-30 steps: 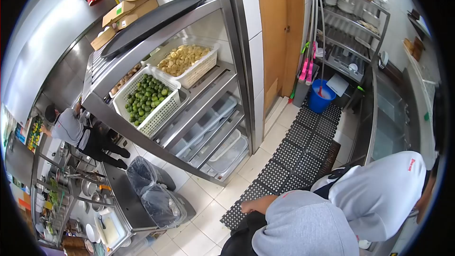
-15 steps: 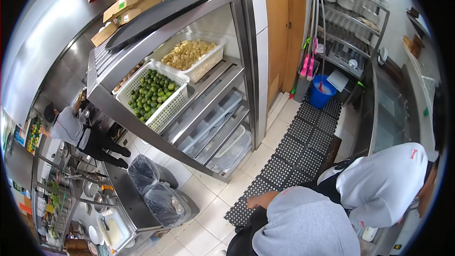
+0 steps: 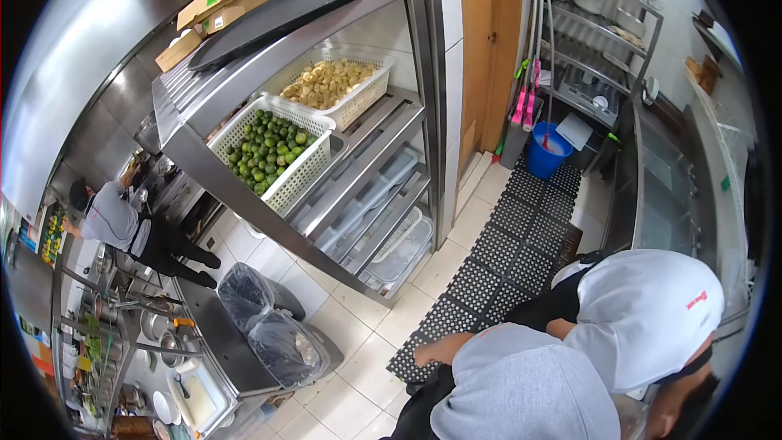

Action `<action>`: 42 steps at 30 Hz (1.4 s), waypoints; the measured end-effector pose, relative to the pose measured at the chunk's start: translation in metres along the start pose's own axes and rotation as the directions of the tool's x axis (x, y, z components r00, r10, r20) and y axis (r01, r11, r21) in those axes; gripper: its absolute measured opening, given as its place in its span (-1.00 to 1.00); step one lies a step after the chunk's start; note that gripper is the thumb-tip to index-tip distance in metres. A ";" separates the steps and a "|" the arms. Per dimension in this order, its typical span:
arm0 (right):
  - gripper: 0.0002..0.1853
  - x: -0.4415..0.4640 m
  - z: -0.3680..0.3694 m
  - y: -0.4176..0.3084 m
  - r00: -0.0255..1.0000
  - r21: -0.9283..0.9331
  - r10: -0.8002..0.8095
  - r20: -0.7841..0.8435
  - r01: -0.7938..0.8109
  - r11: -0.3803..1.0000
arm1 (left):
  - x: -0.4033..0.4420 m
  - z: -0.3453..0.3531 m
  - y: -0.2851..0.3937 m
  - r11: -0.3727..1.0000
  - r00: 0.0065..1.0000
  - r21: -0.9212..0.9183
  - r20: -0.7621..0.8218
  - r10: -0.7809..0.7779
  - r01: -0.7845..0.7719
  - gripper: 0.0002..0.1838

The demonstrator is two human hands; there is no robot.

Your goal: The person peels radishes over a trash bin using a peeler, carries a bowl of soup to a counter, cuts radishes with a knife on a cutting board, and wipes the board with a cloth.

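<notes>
At the bottom of the view is a light grey shirt shoulder (image 3: 521, 383) close to the camera, which looks like my own. From its sleeve a bare forearm reaches down to the left, ending in what I take as my left hand (image 3: 425, 353). It hangs over the edge of the black rubber mat (image 3: 489, 273), beside black clothing (image 3: 423, 399). The hand is small and its fingers are unclear; I make out nothing in it. My right hand does not show. Immediately right, a co-worker in a pale shirt (image 3: 652, 310) bends over, one bare arm (image 3: 668, 411) lowered.
A steel rack (image 3: 326, 240) holds a crate of green limes (image 3: 269, 151) and one of pale yellow pieces (image 3: 330, 81). Lined bins (image 3: 281, 350) stand below. Another co-worker (image 3: 118, 216) works far left. A blue bucket (image 3: 547, 151) stands by the mat's far end.
The view has shifted slightly, so the rack sits further right. The co-worker on the right has leaned lower, and a bare arm now shows at lower right. The hand by the mat has moved slightly left.
</notes>
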State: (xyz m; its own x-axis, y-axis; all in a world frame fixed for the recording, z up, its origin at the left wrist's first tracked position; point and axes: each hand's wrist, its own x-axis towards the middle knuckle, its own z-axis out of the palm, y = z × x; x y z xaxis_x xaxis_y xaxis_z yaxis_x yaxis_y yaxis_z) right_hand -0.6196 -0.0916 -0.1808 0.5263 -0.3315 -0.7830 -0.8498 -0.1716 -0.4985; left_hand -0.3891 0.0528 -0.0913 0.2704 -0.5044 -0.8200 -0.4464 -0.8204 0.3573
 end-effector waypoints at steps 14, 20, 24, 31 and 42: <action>-0.75 -0.008 -0.007 0.001 1.000 0.016 -0.002 -0.030 0.002 1.000 | -0.003 0.000 -0.011 1.000 1.000 0.007 0.005 -0.006 0.006 -0.46; -0.76 -0.014 -0.014 0.010 0.999 0.020 0.006 -0.052 -0.005 1.000 | -0.007 0.002 -0.012 1.000 1.000 0.013 0.006 -0.011 0.011 -0.45; -0.76 -0.017 -0.019 0.017 0.998 0.023 0.011 -0.067 -0.010 1.000 | -0.008 0.003 -0.014 1.000 1.000 0.017 0.005 -0.013 0.013 -0.44; -0.76 -0.021 -0.018 0.021 0.996 0.037 0.016 -0.083 -0.013 0.999 | -0.010 0.003 -0.015 1.000 1.000 0.019 0.003 -0.015 0.015 -0.43; -0.77 -0.031 -0.013 0.033 0.991 0.082 0.028 -0.134 -0.017 0.996 | -0.008 0.003 -0.014 1.000 1.000 0.026 0.008 0.005 -0.005 -0.42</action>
State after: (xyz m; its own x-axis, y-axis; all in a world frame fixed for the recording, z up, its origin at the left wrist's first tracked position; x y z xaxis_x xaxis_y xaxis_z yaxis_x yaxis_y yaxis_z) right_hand -0.6639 -0.0993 -0.1681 0.4937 -0.4576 -0.7395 -0.8530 -0.0890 -0.5143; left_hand -0.3873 0.0695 -0.0911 0.2618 -0.5060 -0.8218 -0.4701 -0.8106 0.3493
